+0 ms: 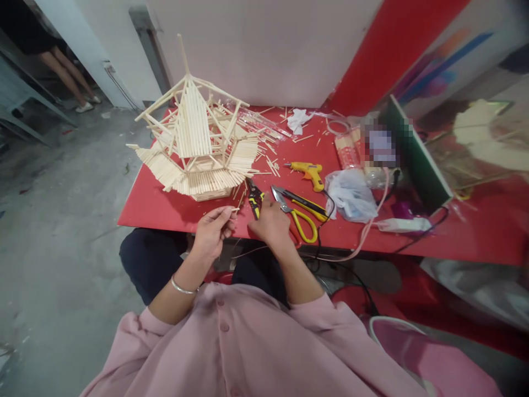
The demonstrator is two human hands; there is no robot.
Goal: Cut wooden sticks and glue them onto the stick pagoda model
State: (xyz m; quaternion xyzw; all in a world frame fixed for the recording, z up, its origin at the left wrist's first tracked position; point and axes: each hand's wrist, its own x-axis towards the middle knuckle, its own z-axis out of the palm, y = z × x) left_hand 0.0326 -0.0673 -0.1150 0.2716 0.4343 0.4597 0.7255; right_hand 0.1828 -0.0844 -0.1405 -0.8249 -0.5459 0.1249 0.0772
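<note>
Pink shirt [248, 342]: nearest the camera, fills the bottom of the view; dark-trousered knees [142, 259] sit at the desk edge
Left hand [211, 229]: pinching a short stick [235, 209] between thumb and fingertips, just off the front edge of the stick model
Right hand [273, 220]: over the handle end of the black-and-yellow cutter [254, 203], fingers bent; can't tell if it has a full grip or is only touching
Stick model [193, 121]: on the left part of the red desk [149, 205], upright, roof-like frame on top, slatted skirt flaring out below
Step in hand: reads as stick prep, one piece held ready and the cutter being taken up or put down, can't say which
Next move calls for: probably a firm hold on the cutter handles, stick kept steady, left fingertips well back from the blades
Right of the cutter: scissors [283, 203] and utility knife [306, 204] lying close together, yellow glue gun [308, 170] behind them
Watch: the scissors blades sit just beside the right hand, easy to snag
Scrap: loose sticks [271, 165] scattered between model and glue gun
</note>
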